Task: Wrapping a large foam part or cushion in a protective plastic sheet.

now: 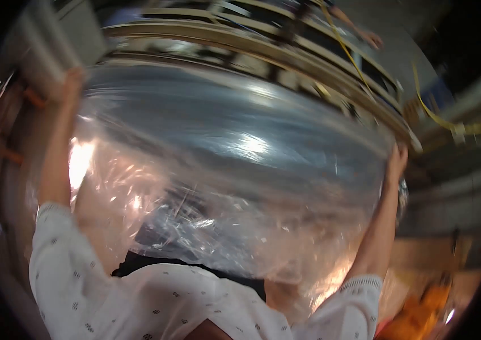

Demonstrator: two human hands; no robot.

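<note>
A wide roll of clear plastic film (234,124) stretches across the view in front of me, its surface shiny and grey-blue. Both my arms reach out to its two ends. My left hand (73,82), smeared by motion, grips the left end. At the right end my right hand (398,158) is closed on the roll's edge, fingers partly hidden. A loose, crinkled sheet of the film (195,221) hangs from the roll toward my body, and dark shapes show through it.
Behind the roll runs a long beige frame (195,35) with rails and dark gaps. Another person's hand (373,39) is beyond it at the upper right. A yellow strap or hose (439,119) curves at the right. Something orange (422,309) lies at the lower right.
</note>
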